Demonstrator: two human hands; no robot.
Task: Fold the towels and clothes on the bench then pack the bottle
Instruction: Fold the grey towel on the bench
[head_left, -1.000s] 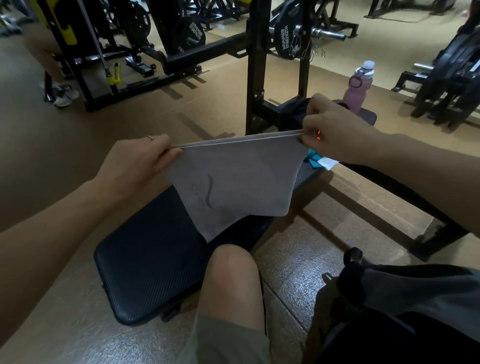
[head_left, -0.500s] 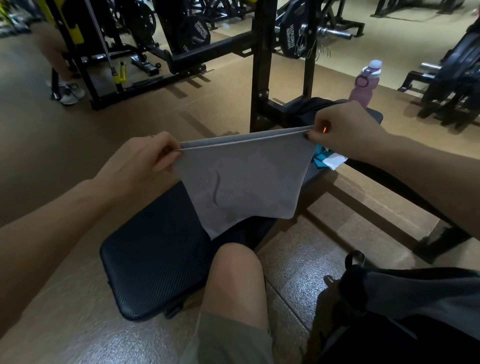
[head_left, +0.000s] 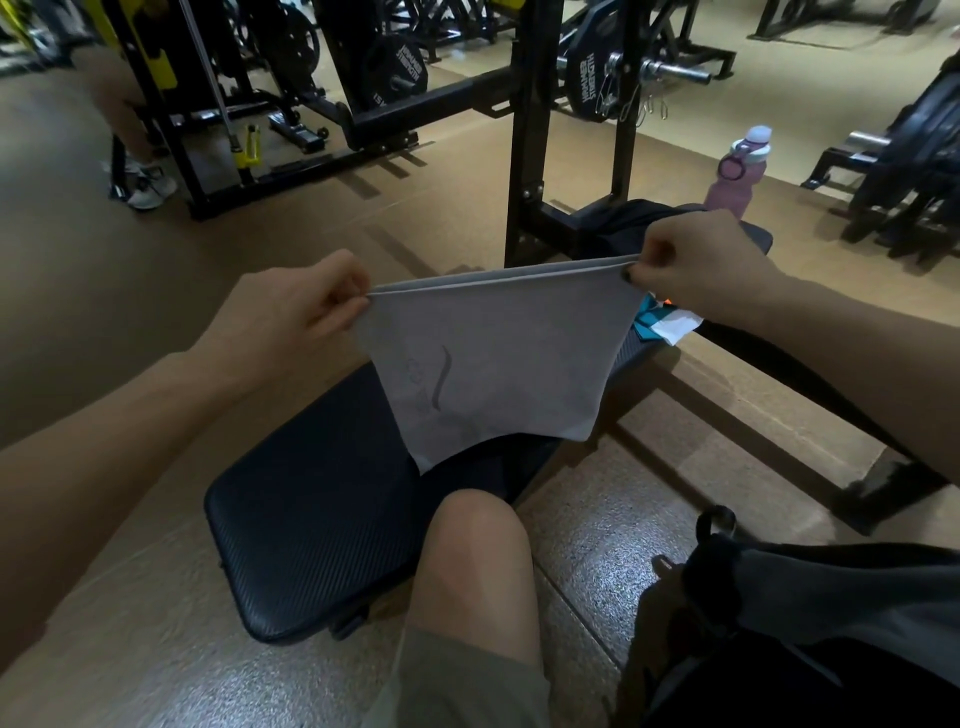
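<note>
grey towel (head_left: 493, 364) (doubled) still stretched taut — unchanged.

- My forearms are bare, no sleeves reaching into view.
- My left hand (head_left: 291, 312) and right hand (head_left: 701, 260) wear no gloves.
- A dark-painted nail shows on my right fingers (head_left: 627, 274).
- Olive-grey shorts (head_left: 467, 680) end above my bare knee (head_left: 475, 535).

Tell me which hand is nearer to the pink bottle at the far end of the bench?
Right. The right hand holds the grey towel just below and left of the pink bottle; the left hand pinches the towel's opposite corner, much farther away.
</note>
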